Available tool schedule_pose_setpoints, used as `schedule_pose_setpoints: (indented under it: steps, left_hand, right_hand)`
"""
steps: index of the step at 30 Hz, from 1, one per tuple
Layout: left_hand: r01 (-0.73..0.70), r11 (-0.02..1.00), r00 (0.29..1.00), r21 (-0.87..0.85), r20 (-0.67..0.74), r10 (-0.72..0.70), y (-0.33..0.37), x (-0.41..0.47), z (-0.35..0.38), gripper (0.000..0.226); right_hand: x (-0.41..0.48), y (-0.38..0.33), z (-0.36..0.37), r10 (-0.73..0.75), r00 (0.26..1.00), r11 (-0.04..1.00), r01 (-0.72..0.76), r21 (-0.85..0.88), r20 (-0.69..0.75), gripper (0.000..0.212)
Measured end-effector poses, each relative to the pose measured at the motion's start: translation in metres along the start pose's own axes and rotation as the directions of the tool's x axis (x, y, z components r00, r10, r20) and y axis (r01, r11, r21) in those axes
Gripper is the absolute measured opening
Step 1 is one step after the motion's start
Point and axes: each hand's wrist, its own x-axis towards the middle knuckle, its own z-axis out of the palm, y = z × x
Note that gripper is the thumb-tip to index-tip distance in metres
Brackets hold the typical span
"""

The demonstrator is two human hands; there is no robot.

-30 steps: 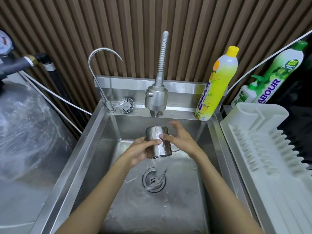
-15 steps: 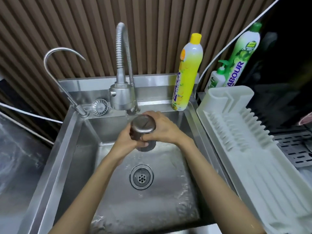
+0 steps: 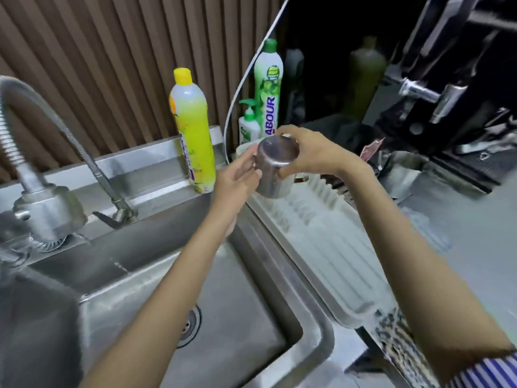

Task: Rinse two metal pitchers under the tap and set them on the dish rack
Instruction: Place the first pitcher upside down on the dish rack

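A small metal pitcher [image 3: 275, 166] is upside down, its flat base facing up, held over the far end of the white dish rack [image 3: 330, 247]. My right hand [image 3: 316, 154] grips its upper part from the right. My left hand [image 3: 237, 177] holds it from the left, at the handle side. Its rim hangs just above the rack's ribs; contact cannot be told. The tap [image 3: 42, 203] stands at the far left over the steel sink [image 3: 251, 278]. No second pitcher shows.
A yellow detergent bottle [image 3: 193, 135] stands on the sink ledge close left of my hands. A green bottle [image 3: 268, 88] and a small pump bottle [image 3: 249, 126] stand behind the rack. Dark machinery [image 3: 447, 88] fills the right back. The drain [image 3: 190, 323] lies below my left forearm.
Both hands carried the upturned pitcher from under the tap to the right, over the dish rack. The view swung right with them, and no water runs on the pitcher now.
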Motion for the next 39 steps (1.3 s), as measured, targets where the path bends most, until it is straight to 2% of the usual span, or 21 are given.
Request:
schedule_pose_setpoints:
  steps: [3,6,12,17,24,26,32,36,39]
  left_hand:
    - [0.02,0.998,0.993,0.051,0.117,-0.026,-0.019,0.015,0.029,0.052]
    - [0.075,0.994,0.985,0.084,0.149,-0.087,-0.041,0.024,0.044,0.05]
    - [0.187,0.971,0.973,0.15,0.107,-0.204,-0.064,0.037,0.063,0.047]
    - [0.196,0.959,0.976,0.203,0.049,-0.21,-0.074,0.042,0.069,0.046]
    - [0.101,0.934,0.995,0.343,-0.032,-0.096,-0.083,0.04,0.074,0.043]
    - [0.101,0.913,0.995,0.395,-0.04,-0.092,-0.09,0.038,0.073,0.042]
    - [0.125,0.844,0.992,0.521,-0.053,-0.115,-0.096,0.035,0.076,0.051]
    - [0.033,0.687,0.994,0.726,-0.096,0.053,-0.079,0.036,0.096,0.046]
    - [-0.11,0.707,0.98,0.699,-0.041,0.194,-0.063,0.035,0.127,0.039]
  right_hand:
    - [0.0,0.032,-0.008,0.068,0.997,0.994,-0.065,-0.092,0.03,0.074]
    - [0.003,0.058,-0.003,0.114,0.991,0.984,-0.103,-0.146,0.068,0.079]
    - [0.008,0.097,0.012,0.124,0.985,0.986,-0.11,-0.125,0.116,0.079]
    - [0.014,0.113,0.022,0.113,0.984,0.991,-0.101,-0.092,0.14,0.081]
    - [0.016,0.126,0.029,0.085,0.98,0.995,-0.076,-0.057,0.178,0.086]
    - [0.013,0.129,0.035,0.077,0.975,0.995,-0.063,-0.075,0.211,0.087]
    - [0.007,0.136,0.04,0.076,0.972,0.996,-0.083,0.018,0.223,0.089]
    - [-0.001,0.139,0.028,0.141,0.944,0.986,-0.16,0.04,0.299,0.103]
    - [-0.014,0.141,-0.002,0.145,0.945,0.985,-0.166,0.047,0.292,0.081]
